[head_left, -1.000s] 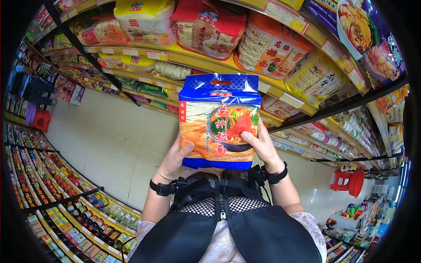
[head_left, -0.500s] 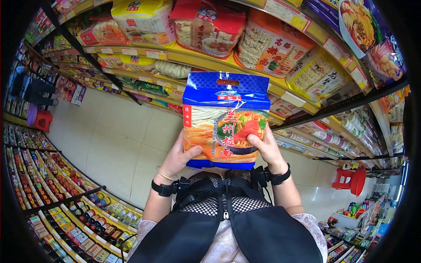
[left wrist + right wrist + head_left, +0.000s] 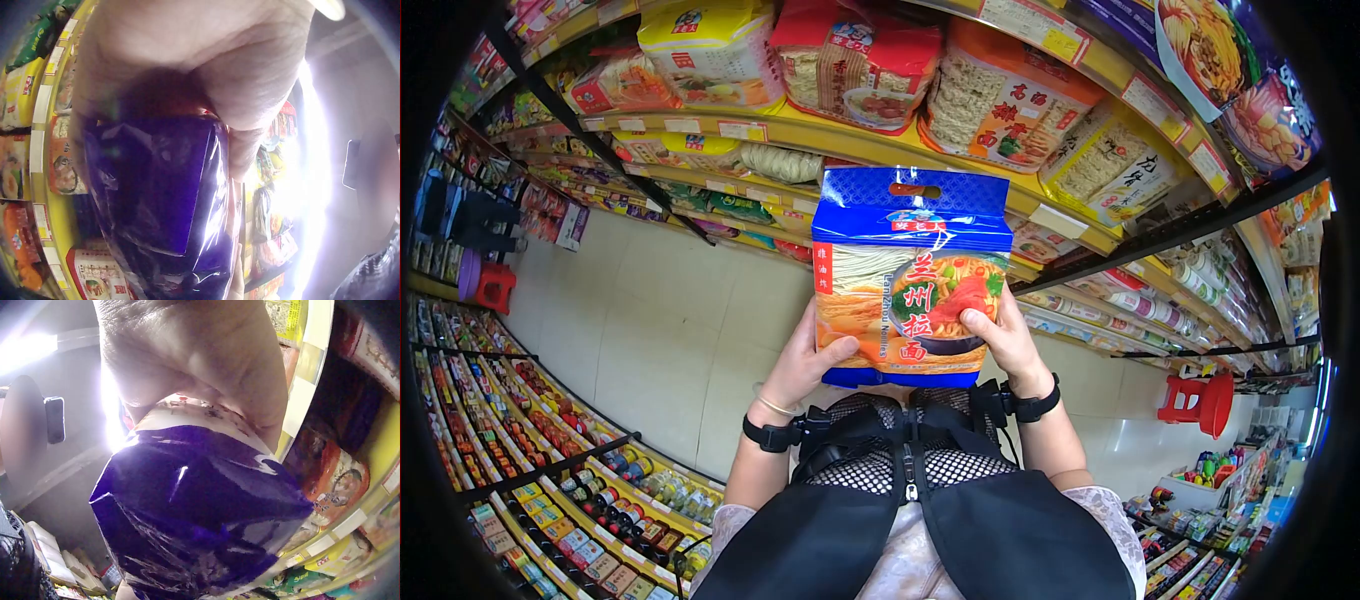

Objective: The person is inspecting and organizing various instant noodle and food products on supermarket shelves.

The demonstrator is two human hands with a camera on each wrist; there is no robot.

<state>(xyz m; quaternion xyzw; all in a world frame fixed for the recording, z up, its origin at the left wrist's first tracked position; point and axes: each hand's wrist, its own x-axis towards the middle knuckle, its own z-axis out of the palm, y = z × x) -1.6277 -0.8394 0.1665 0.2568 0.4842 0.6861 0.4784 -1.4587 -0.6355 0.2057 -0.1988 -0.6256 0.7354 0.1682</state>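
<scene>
Packet of Lanzhou noodles (image 3: 915, 270), blue-topped, clamped in left grip (image 3: 798, 358) and right grip (image 3: 1012, 352), with thumbs (image 3: 838, 350) on printed front; held out before black vest (image 3: 805, 530), near yellow shelf (image 3: 800, 130) bearing red noodle pack (image 3: 850, 65), above pale tiled floor (image 3: 660, 300)

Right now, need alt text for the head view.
A blue-trimmed Lanzhou noodle pack, gripped by a person's left hand and right hand, its printed front facing the camera. Beyond it, yellow-edged shelves hold bagged noodles; pale floor lies below.

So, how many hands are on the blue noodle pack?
2: the left hand grips the blue noodle pack at its lower left, the right hand at its lower right. No others show.
</scene>
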